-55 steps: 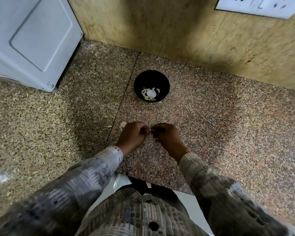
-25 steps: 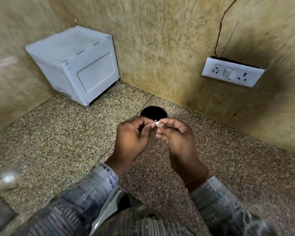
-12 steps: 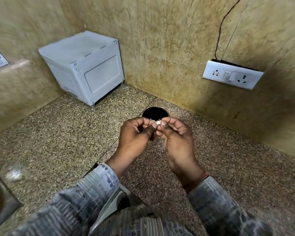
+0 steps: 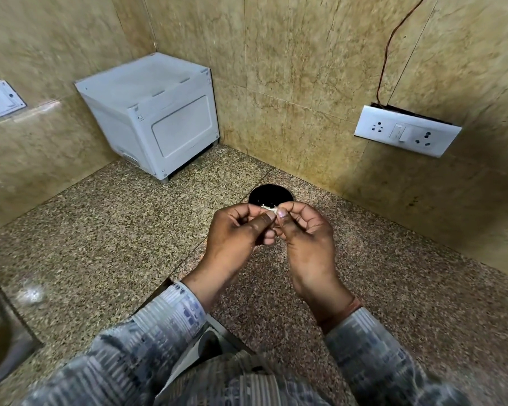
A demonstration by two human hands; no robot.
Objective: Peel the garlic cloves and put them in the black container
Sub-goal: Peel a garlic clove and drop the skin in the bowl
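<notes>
since the earlier frames both hands have risen off the granite counter (image 4: 106, 253) to hover nearer the camera, and the view has tipped up toward the white box (image 4: 156, 112) in the corner; black container (image 4: 269, 194) sits just beyond the fingertips, about centred between them, its near rim hidden by the knuckles; left hand (image 4: 236, 232) and right hand (image 4: 305, 232) are drawn together, thumbs touching, pinching one garlic clove (image 4: 272, 210); only a pale sliver shows, so its long axis probably runs hand to hand; neither hand is clearly nearer the container
</notes>
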